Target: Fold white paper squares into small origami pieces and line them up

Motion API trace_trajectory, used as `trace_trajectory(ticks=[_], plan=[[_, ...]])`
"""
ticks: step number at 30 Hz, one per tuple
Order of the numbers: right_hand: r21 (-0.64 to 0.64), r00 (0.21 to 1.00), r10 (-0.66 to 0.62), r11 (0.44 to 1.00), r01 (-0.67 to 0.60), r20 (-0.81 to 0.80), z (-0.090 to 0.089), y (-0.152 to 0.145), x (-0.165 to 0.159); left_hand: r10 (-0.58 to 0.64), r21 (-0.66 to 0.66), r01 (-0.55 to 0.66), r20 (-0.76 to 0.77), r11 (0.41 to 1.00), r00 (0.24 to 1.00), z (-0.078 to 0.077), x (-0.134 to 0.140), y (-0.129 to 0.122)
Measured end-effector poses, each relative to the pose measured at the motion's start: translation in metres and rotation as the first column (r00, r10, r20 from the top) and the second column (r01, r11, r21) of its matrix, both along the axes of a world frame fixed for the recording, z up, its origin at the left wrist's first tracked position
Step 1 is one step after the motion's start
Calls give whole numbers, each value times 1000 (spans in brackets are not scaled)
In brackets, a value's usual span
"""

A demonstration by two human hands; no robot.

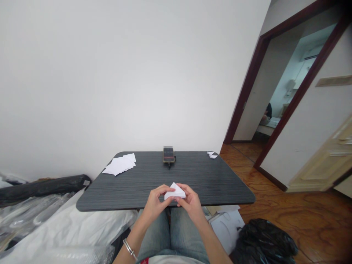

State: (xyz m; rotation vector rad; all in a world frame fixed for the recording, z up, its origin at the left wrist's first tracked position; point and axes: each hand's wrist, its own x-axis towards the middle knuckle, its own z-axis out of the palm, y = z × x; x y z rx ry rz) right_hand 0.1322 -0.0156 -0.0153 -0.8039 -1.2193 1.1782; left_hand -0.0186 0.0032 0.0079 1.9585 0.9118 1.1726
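Note:
A white sheet of folded paper [176, 191], triangular at the top with a straight band along its lower edge, is held just above the near edge of the dark table. My left hand [160, 198] grips its left side, thumb in front and fingers behind. On the other side my right hand [190, 200] pinches the paper's right part in the same way. Both thumbs lie close together at the lower edge. The paper's back is hidden.
On the dark table [148, 179] lie loose white paper sheets [119, 165] at left. A small device with a dark display [168, 154] stands at the back middle. Small folded paper pieces [212, 156] sit at the far right corner. A black plastic bag [265, 240] rests on the floor.

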Motion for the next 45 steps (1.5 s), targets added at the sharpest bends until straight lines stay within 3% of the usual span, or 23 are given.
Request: trace_trajectory(ticks=[3,10,18,23,27,34,41,45], plan=[[25,998,-63,998,64,-17,0,-1,0,13,25,-13,-15,1000,1000,3,0,-2],[43,986,-89,996,83,144,-3,-1,7,18,15,-17,-18,1000,1000,6,-3,-2],[1,996,-70,998,70,53,-3,-2,5,37,-46,-35,46,998,998,-1,-6,2],[21,991,-130,991,129,24,-2,-4,3,13,-6,-13,48,1000,999,-1,-6,0],[39,984,-180,983,180,-13,1,-6,-2,81,7,-82,55,997,995,-1,-4,-4],[56,972,-219,973,224,-88,4,-6,-6,168,-128,-143,215,981,962,-8,3,-5],[-9,966,-222,975,223,-130,0,-6,-7,196,-349,-51,395,936,897,-8,10,-3],[-46,963,-229,973,224,-146,-2,-5,-8,216,-401,-28,430,916,877,-5,13,-3]])
